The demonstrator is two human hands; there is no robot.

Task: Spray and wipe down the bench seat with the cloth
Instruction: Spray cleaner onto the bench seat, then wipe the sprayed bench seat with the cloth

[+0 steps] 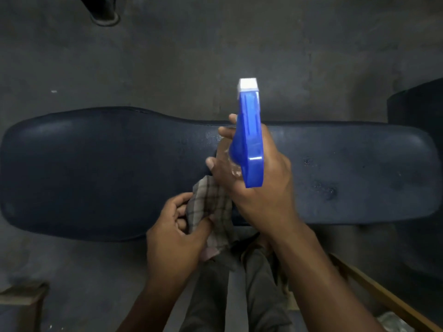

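The dark blue bench seat (100, 168) lay across the view, above the grey concrete floor (167, 56); small wet spots showed on its right part. The right hand (254, 178) grasped the spray bottle (249, 140) over the middle of the seat, fingers curled round its clear neck, the blue head with its white nozzle pointing away from the person. The left hand (172, 233) clutched the checked cloth (211, 209) at the near edge of the seat, just beside the right wrist.
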